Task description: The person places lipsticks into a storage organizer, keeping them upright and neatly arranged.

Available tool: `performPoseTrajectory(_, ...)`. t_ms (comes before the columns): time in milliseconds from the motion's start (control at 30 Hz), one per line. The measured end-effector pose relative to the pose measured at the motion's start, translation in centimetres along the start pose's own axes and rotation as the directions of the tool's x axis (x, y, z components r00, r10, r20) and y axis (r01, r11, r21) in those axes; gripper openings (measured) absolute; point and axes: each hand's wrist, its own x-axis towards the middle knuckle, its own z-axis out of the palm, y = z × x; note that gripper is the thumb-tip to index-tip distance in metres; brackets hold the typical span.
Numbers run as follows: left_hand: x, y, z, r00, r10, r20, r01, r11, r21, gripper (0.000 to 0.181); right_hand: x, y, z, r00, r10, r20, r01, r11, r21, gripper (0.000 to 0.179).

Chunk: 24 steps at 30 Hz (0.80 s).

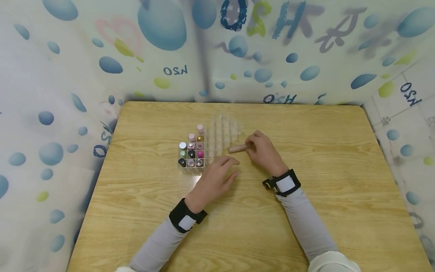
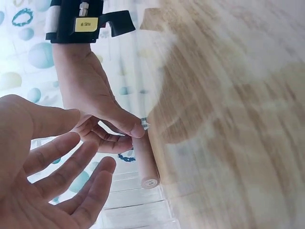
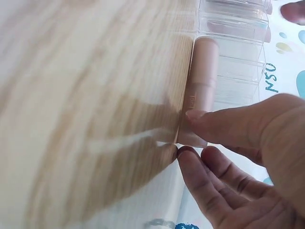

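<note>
A pinkish-beige lipstick tube (image 1: 238,148) lies along the tabletop close to the front right of a clear compartmented organizer (image 1: 219,132). My right hand (image 1: 265,151) pinches one end of the tube, thumb on its side and fingertips at its end; faint lettering shows near the thumb (image 3: 205,121). The left hand (image 1: 214,181) hovers by the organizer's front edge, fingers relaxed and spread, holding nothing. In the left wrist view, the tube's round far end (image 2: 150,183) faces the camera, apart from the left fingers (image 2: 90,191).
Several lipsticks and small capped bottles (image 1: 191,153) fill the organizer's left columns; its right columns show bare clear compartments. The wooden table (image 1: 340,158) reaches back to a patterned wall covering (image 1: 238,68). Both wrists wear black straps (image 1: 287,183).
</note>
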Motion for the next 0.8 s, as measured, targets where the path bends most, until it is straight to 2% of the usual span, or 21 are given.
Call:
performPoseTrajectory(200,-0.3,-0.2,0.3,0.999,-0.037,0.031,0.037,0.999,-0.001,0.032,-0.6,-0.1,-0.4,0.998,-0.013,0.056,0.014,1.0,-0.008,0.021)
performPoseTrajectory(333,-0.3,-0.3,0.4,0.998,-0.051,0.026,0.051,0.999,0.007,0.034,-1.0,-0.2,-0.6,0.996,-0.029,0.082,0.031,0.999,-0.017,0.017)
performPoseTrajectory(567,-0.3,-0.3,0.8,0.998,-0.059,-0.001,0.059,0.998,0.025,0.039,-2.3,-0.6,-1.2,0.993,-0.041,0.113,0.038,0.999,0.028,0.014)
performPoseTrajectory(800,-0.1,-0.3,1.0,0.997,-0.073,0.01,0.073,0.995,0.062,0.042,-3.6,-1.9,-2.3,0.985,-0.114,0.126,0.108,0.992,0.058,0.013)
